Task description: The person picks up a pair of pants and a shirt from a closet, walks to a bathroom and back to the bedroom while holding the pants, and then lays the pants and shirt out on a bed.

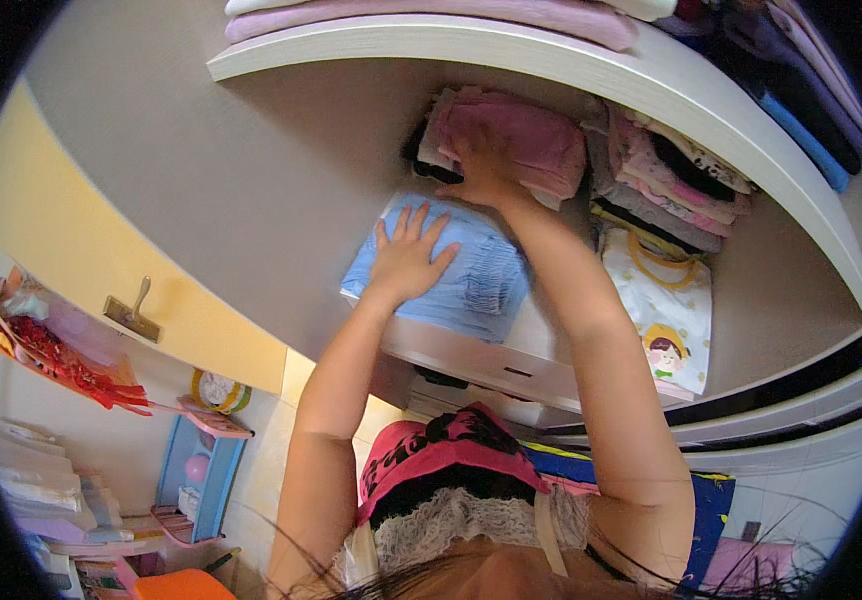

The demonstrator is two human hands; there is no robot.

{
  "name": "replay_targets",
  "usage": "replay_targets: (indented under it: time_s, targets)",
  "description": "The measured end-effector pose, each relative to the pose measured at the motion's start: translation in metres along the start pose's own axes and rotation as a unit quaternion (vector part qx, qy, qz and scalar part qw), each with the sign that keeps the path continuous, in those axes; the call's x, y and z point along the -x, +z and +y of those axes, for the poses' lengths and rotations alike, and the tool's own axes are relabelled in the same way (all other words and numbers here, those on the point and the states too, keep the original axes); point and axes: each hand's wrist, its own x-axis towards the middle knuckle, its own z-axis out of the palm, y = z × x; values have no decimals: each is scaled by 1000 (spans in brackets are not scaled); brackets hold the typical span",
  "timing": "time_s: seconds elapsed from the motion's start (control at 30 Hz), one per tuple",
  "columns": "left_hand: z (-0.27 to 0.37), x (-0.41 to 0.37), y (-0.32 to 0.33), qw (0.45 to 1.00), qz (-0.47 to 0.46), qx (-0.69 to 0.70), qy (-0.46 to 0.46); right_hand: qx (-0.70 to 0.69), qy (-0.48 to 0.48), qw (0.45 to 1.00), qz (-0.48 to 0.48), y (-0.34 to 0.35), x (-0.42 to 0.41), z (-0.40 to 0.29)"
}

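Observation:
Flat on a folded light-blue garment (476, 259) with a gathered waistband lies my left hand (416, 255), its fingers spread. The garment rests near the front edge of a wardrobe shelf (783, 300). Farther in, my right hand (487, 169) reaches to a stack of folded clothes with a pink garment (543, 135) on top. Its fingers are blurred and in shadow against the pink cloth, and I cannot tell whether they grip it. Right of my right forearm, a white shirt (690, 300) with a yellow collar and a printed cartoon figure lies folded.
Behind the white shirt stands a stack of folded clothes (671, 180). An upper shelf board (431, 45) curves overhead, carrying more folded textiles (431, 22). Below is a drawer front (476, 356). At left are a yellow door (85, 225) with a metal handle and a blue rack (202, 480).

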Motion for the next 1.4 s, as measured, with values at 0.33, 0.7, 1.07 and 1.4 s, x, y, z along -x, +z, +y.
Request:
replay_targets:
  time_s: [0.33, 0.7, 1.07, 1.4]
  targets:
    - [-4, -1, -14, 999, -14, -27, 13, -445, 256, 849, 128, 40, -38, 91]
    - [-78, -150, 62, 978, 181, 95, -34, -709, 273, 555, 340, 46, -9, 58]
    - [-48, -177, 80, 795, 339, 469, -179, -810, 331, 373, 309, 133, 6, 149]
    - [-24, -149, 41, 545, 152, 776, -279, -790, 368, 326, 366, 122, 11, 159]
